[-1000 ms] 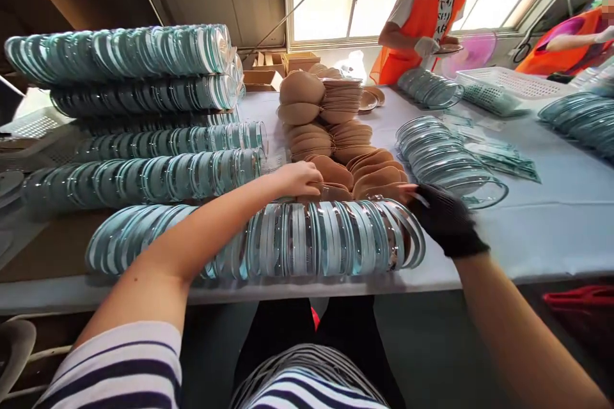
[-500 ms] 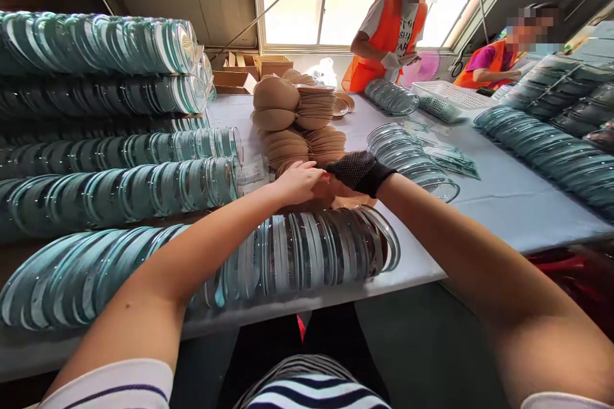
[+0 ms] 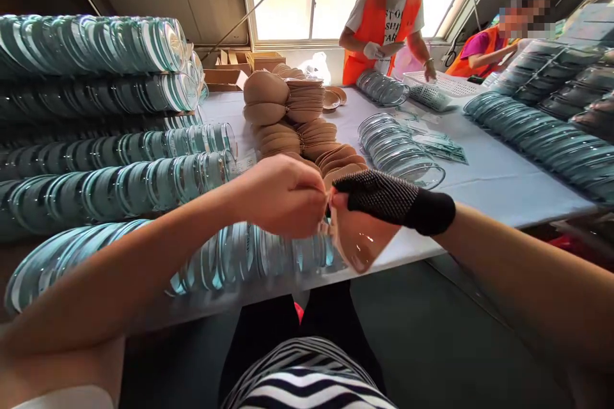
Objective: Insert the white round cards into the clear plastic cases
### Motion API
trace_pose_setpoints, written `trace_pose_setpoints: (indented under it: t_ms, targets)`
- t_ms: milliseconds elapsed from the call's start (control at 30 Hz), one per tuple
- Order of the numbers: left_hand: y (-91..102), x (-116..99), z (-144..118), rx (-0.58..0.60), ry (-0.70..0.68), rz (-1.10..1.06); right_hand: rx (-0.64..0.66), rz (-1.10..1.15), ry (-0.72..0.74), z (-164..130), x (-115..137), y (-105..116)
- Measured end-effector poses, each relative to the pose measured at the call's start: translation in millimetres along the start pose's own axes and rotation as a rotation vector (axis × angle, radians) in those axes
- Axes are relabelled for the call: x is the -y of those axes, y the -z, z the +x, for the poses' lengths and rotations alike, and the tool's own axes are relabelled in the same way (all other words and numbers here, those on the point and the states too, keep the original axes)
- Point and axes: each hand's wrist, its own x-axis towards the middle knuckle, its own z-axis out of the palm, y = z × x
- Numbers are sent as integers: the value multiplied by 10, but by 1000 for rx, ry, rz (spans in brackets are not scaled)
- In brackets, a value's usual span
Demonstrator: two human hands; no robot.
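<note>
My bare left hand (image 3: 283, 195) and my right hand (image 3: 384, 198), in a black mesh glove, meet above the near table edge. Together they pinch the top of a tan cup-shaped pad (image 3: 357, 239) that hangs between them, glossy as if in clear film. Just below lies a long row of clear round packs (image 3: 240, 255) along the table's front. Behind my hands stand stacks of loose tan pads (image 3: 307, 121).
More rows of clear packs (image 3: 119, 57) are piled high on the left and lie at right (image 3: 542, 134) and centre (image 3: 398, 153). Two people in orange vests (image 3: 378, 19) work at the far end beside a white basket (image 3: 436, 86). Cardboard boxes (image 3: 240, 70) sit by the window.
My hands have lifted off the pad stacks and come toward me, now holding one pad up over the front row. The view has shifted left and closer.
</note>
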Motion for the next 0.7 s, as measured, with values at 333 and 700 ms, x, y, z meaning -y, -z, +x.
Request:
trace_pose_setpoints:
  t_ms: [333,700]
  targets:
    - [-483,40,-478,185,270,-311,253,-91,93,-395,197,-470]
    - [-640,-43,-615,59,232,-79,85,-81,53,-574,233,-616]
